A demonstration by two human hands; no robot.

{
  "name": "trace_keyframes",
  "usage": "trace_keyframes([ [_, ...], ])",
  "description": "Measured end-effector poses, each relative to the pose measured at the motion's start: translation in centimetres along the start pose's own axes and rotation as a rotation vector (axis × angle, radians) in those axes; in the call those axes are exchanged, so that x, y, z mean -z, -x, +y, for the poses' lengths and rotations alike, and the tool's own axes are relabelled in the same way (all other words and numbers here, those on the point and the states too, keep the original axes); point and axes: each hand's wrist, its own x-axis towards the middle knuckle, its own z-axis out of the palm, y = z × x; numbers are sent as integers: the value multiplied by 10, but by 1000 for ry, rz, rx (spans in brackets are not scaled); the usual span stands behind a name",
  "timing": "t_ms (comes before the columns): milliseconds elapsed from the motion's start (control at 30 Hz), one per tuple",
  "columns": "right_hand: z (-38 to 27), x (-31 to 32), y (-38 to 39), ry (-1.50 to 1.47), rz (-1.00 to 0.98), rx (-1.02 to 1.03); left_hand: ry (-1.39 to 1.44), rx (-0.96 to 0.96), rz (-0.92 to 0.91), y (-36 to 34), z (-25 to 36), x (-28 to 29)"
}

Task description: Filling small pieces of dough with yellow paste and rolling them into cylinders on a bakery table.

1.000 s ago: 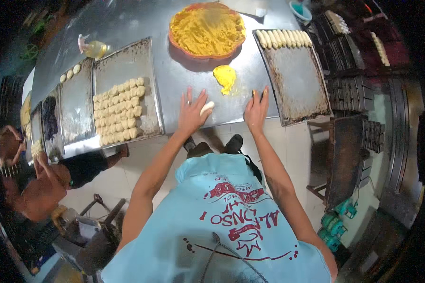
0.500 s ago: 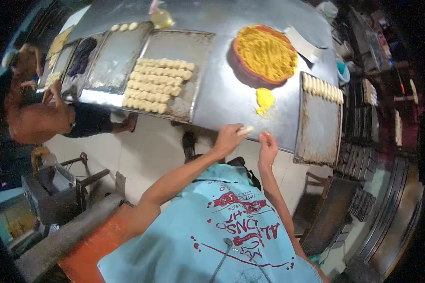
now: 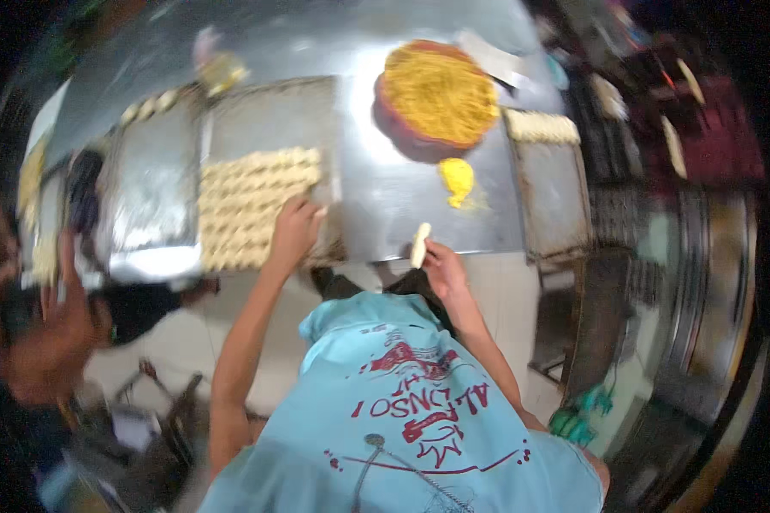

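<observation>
My right hand (image 3: 445,268) pinches a pale, finger-shaped dough roll (image 3: 419,245) just above the table's front edge. My left hand (image 3: 295,231) is over the right side of a metal tray (image 3: 269,111), its fingers closed. A pale bit at its fingertips looks like a dough piece, though blur softens it. Beside that hand, rows of round dough pieces (image 3: 244,205) cover the tray's front part. On the table, ahead of my right hand, lies a lump of yellow filling (image 3: 458,179). Behind it is a reddish bowl (image 3: 385,107) heaped with crumbly yellow filling.
To the right, another tray (image 3: 552,188) carries a row of finished-looking rolls (image 3: 542,127) at its far end. More trays (image 3: 154,188) extend leftward, one with a few dough balls. A clear bag of yellow liquid (image 3: 222,73) stands behind. Another person's arm (image 3: 73,299) is at far left.
My left hand has left the dough roll and gone leftward to the tray of dough pieces. The roll is now in my right hand. The view has shifted and blurred.
</observation>
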Motion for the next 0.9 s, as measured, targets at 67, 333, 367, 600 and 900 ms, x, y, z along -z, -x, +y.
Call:
trace_keyframes([
  [67,-15,21,15,-45,107,39,212,113,-63,-14,65,8],
  [333,-228,66,-44,585,624,897,754,700,-194,-4,112,-90],
  [367,-252,58,-54,649,632,930,736,729,-198,-3,117,-103],
  [600,-264,105,-164,1110,586,951,553,698,-151,-33,172,-139],
  [900,-265,103,-161,1122,530,963,645,862,-50,-11,163,-135],
])
